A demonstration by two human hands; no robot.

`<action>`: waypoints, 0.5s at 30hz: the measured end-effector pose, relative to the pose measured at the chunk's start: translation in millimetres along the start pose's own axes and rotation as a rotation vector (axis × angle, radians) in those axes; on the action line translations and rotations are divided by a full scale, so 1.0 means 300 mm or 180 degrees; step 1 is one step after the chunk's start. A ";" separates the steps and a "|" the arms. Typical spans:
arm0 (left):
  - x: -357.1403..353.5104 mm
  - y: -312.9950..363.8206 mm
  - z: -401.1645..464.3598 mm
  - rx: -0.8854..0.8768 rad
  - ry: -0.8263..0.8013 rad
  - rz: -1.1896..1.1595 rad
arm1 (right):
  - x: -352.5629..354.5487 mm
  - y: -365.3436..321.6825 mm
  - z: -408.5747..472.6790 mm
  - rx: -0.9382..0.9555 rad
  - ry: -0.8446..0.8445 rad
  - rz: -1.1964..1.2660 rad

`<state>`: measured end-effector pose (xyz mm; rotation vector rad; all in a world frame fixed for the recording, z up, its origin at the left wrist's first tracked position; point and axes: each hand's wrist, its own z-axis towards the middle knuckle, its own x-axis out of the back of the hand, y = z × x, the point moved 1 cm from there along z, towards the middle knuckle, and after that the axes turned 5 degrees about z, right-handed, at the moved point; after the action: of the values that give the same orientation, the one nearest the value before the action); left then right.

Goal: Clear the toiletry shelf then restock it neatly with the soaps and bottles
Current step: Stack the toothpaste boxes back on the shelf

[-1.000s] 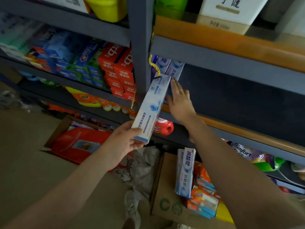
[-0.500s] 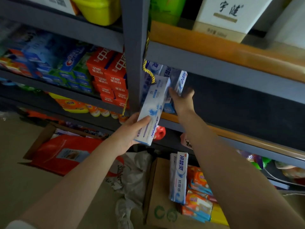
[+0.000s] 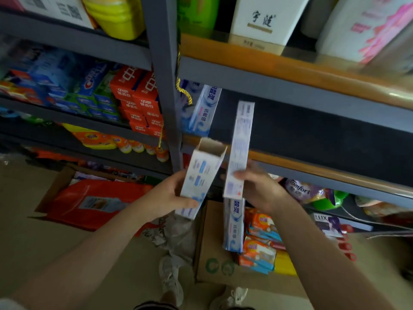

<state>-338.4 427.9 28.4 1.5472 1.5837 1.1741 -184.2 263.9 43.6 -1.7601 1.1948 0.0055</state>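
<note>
- left hand (image 3: 165,198) fingers wrapped round an open-topped white-blue cardboard toothpaste box (image 3: 199,180), long axis upright.
- right hand (image 3: 260,189) pinches a second slim white carton (image 3: 239,151), upright alongside, nearer the dark shelf (image 3: 312,135) opening.

The box (image 3: 199,175) in my left hand (image 3: 166,198) is white with pale blue patches; the one (image 3: 240,148) in my right hand (image 3: 259,189) is white with fine grey print. On the grey shelf (image 3: 290,90) with its orange edge, a carton (image 3: 204,110) shows white and blue. Left of it are red cartons (image 3: 138,99) with white characters, above a yellow jug (image 3: 93,136). Below, orange-and-blue packs (image 3: 260,242) fill a brown crate (image 3: 214,260).
</note>
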 end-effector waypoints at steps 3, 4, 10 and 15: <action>-0.031 -0.001 -0.011 -0.0179 0.0093 0.0922 | 0.089 0.131 -0.053 0.0168 0.0260 -0.0439; -0.045 -0.003 -0.010 -0.0203 0.0086 0.0953 | 0.115 0.151 -0.066 0.0253 0.0404 -0.0697; -0.102 -0.028 0.014 -0.0210 0.0266 0.0782 | 0.226 0.223 -0.161 0.0409 0.0617 -0.1617; -0.146 -0.028 0.036 -0.0095 0.0267 0.0846 | 0.296 0.239 -0.217 0.0265 0.0865 -0.1405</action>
<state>-327.2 387.3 10.0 1.7489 1.4363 1.4153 -220.2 151.7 -15.0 -1.9579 0.9509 -0.5511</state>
